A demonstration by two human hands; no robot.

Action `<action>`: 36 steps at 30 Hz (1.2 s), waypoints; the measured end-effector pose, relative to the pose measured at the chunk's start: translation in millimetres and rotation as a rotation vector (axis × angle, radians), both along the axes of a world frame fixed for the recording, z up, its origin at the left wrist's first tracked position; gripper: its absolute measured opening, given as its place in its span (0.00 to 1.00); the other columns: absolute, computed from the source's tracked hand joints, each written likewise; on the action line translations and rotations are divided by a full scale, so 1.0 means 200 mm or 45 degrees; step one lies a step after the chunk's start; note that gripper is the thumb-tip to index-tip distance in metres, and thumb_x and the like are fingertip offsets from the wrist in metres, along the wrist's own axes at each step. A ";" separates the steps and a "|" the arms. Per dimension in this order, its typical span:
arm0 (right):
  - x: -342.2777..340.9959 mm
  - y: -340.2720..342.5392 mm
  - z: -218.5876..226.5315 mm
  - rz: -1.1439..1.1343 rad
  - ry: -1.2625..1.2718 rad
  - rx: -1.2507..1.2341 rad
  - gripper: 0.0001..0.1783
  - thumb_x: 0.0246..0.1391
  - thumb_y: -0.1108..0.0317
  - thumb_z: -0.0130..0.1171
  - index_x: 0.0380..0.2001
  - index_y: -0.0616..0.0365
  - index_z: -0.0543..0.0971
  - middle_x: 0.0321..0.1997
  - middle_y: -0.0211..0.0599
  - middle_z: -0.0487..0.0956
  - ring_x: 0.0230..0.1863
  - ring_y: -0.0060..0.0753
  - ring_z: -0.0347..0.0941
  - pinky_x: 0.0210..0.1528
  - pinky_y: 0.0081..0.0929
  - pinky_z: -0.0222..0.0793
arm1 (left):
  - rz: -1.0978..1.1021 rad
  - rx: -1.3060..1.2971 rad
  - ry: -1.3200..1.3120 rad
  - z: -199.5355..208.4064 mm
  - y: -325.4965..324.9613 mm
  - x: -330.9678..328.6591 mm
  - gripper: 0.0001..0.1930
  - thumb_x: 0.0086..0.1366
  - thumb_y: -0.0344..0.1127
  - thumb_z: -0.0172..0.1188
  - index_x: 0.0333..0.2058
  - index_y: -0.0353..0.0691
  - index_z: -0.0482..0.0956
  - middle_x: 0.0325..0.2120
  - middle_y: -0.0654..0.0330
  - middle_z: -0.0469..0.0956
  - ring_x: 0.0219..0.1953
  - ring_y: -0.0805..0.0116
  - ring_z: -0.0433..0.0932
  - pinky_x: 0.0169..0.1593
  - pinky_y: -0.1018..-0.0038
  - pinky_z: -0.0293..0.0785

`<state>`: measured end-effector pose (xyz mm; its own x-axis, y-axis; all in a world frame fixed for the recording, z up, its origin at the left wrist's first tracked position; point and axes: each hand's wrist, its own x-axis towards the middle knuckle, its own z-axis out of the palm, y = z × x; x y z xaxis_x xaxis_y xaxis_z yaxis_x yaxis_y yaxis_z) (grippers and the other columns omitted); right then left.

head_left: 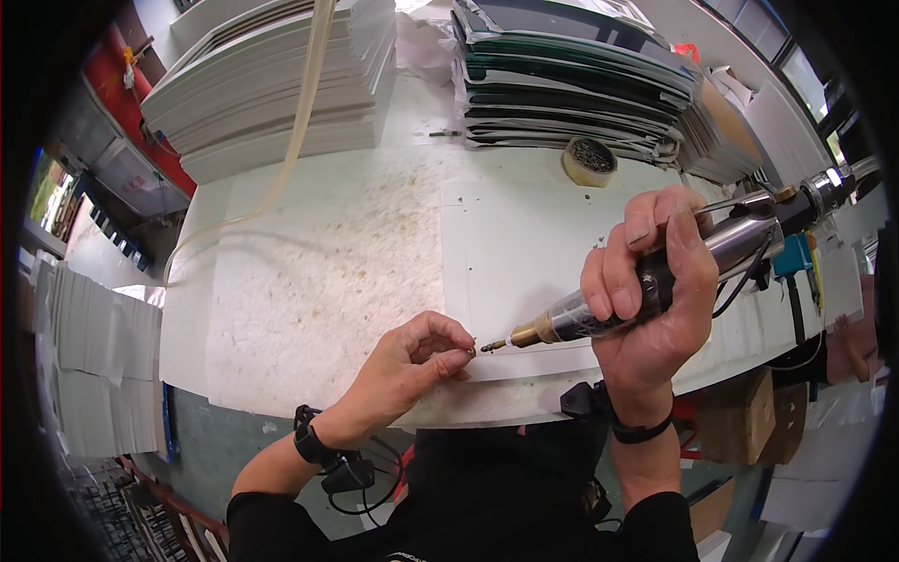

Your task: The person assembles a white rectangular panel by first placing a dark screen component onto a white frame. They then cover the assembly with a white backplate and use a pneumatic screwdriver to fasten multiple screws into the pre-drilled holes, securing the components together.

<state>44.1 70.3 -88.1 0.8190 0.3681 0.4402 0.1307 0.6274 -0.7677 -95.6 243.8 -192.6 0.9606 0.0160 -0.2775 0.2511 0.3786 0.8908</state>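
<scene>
Yellowish tub of small dark pieces, right grip around power driver, left grip pinching tiny piece

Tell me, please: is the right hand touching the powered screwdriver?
Touching. The head view shows the right hand wrapped around the body of the powered screwdriver.

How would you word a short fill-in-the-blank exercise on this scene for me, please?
1. The tip of the handheld power tool points toward the person's ____ grip.
2. In the picture, the tub of small metal pieces stands to the ____ of the pale hose.
3. Both of the person's sleeves are ____.

Missing words: left; right; black.
</scene>
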 end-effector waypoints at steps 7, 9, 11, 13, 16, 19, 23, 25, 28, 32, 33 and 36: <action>-0.01 0.00 -0.03 0.025 0.081 0.056 0.09 0.70 0.63 0.52 0.40 0.56 0.68 0.33 0.33 0.71 0.16 0.17 0.62 0.19 0.22 0.64 | 0.007 -0.062 -0.086 -0.02 0.00 0.00 0.11 0.71 0.30 0.65 0.48 0.40 0.74 0.43 0.65 0.76 0.45 0.77 0.77 0.53 0.74 0.79; 0.00 0.00 -0.04 0.052 0.126 0.091 0.09 0.69 0.63 0.55 0.40 0.56 0.69 0.33 0.35 0.72 0.16 0.19 0.64 0.21 0.24 0.65 | -0.001 -0.050 -0.104 -0.03 0.01 0.00 0.11 0.72 0.28 0.63 0.49 0.39 0.74 0.44 0.64 0.76 0.46 0.77 0.78 0.53 0.75 0.80; 0.00 0.00 -0.05 0.060 0.127 0.097 0.09 0.69 0.63 0.55 0.41 0.55 0.69 0.33 0.35 0.72 0.16 0.19 0.64 0.21 0.24 0.65 | -0.007 -0.050 -0.103 -0.03 0.00 0.00 0.11 0.72 0.28 0.63 0.49 0.39 0.74 0.44 0.64 0.76 0.46 0.77 0.78 0.53 0.75 0.79; 0.00 0.00 -0.06 0.055 0.136 0.094 0.09 0.68 0.64 0.55 0.41 0.55 0.69 0.33 0.35 0.72 0.16 0.19 0.64 0.22 0.24 0.65 | -0.012 -0.056 -0.108 -0.03 -0.01 0.01 0.11 0.72 0.28 0.63 0.49 0.39 0.74 0.45 0.64 0.76 0.46 0.77 0.78 0.53 0.75 0.79; 0.00 0.00 -0.06 0.042 0.138 0.076 0.09 0.68 0.64 0.55 0.41 0.55 0.69 0.33 0.35 0.72 0.16 0.19 0.64 0.21 0.24 0.65 | -0.011 -0.053 -0.109 -0.04 -0.01 0.01 0.11 0.72 0.28 0.63 0.49 0.39 0.74 0.45 0.64 0.76 0.45 0.77 0.78 0.53 0.74 0.79; -0.03 0.02 -0.04 -0.020 0.119 0.036 0.09 0.72 0.62 0.50 0.39 0.55 0.67 0.33 0.31 0.70 0.15 0.15 0.60 0.18 0.20 0.62 | -0.004 -0.013 -0.080 -0.02 -0.01 0.00 0.11 0.72 0.29 0.63 0.49 0.39 0.74 0.44 0.64 0.76 0.44 0.76 0.78 0.53 0.74 0.79; -0.01 0.02 -0.05 -0.006 0.042 0.011 0.10 0.74 0.61 0.47 0.38 0.55 0.66 0.34 0.30 0.69 0.15 0.14 0.58 0.16 0.18 0.61 | -0.021 -0.003 -0.059 -0.02 0.00 0.01 0.11 0.72 0.29 0.63 0.49 0.39 0.74 0.43 0.64 0.77 0.44 0.76 0.78 0.52 0.75 0.79; -0.01 0.01 -0.05 0.022 0.012 0.011 0.10 0.74 0.61 0.47 0.39 0.55 0.66 0.34 0.30 0.70 0.15 0.14 0.58 0.16 0.18 0.62 | -0.028 -0.001 -0.058 -0.02 0.00 0.01 0.10 0.72 0.29 0.62 0.49 0.39 0.74 0.43 0.64 0.77 0.44 0.76 0.78 0.51 0.75 0.78; 0.00 0.01 -0.05 0.046 -0.021 -0.004 0.10 0.74 0.61 0.47 0.39 0.55 0.66 0.34 0.31 0.70 0.15 0.14 0.58 0.16 0.19 0.62 | -0.027 0.006 -0.072 -0.03 -0.01 0.00 0.10 0.72 0.29 0.62 0.49 0.39 0.74 0.43 0.64 0.77 0.43 0.77 0.77 0.50 0.77 0.78; -0.02 0.02 -0.04 0.021 -0.006 -0.021 0.10 0.74 0.61 0.47 0.39 0.55 0.66 0.33 0.31 0.71 0.15 0.14 0.58 0.16 0.19 0.62 | -0.003 0.032 -0.119 -0.05 -0.02 0.00 0.10 0.72 0.28 0.62 0.49 0.41 0.74 0.44 0.65 0.77 0.42 0.79 0.77 0.47 0.78 0.77; -0.03 0.02 -0.04 0.020 0.001 -0.022 0.10 0.73 0.61 0.47 0.39 0.55 0.66 0.33 0.31 0.71 0.14 0.14 0.58 0.16 0.19 0.62 | 0.003 0.044 -0.130 -0.05 -0.02 0.00 0.10 0.72 0.28 0.62 0.49 0.41 0.74 0.44 0.65 0.77 0.42 0.80 0.77 0.47 0.79 0.76; -0.03 0.03 -0.04 0.025 0.017 -0.042 0.10 0.73 0.62 0.48 0.39 0.56 0.66 0.33 0.31 0.71 0.14 0.15 0.58 0.16 0.20 0.62 | 0.023 0.091 -0.093 -0.02 -0.04 0.01 0.10 0.71 0.28 0.63 0.49 0.42 0.75 0.43 0.66 0.79 0.41 0.81 0.76 0.45 0.80 0.75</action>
<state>37.9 75.9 -96.2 0.8173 0.3981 0.4166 0.1082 0.6041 -0.7895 -94.3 235.4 -197.3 0.9775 0.0510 -0.2045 0.1783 0.3170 0.9315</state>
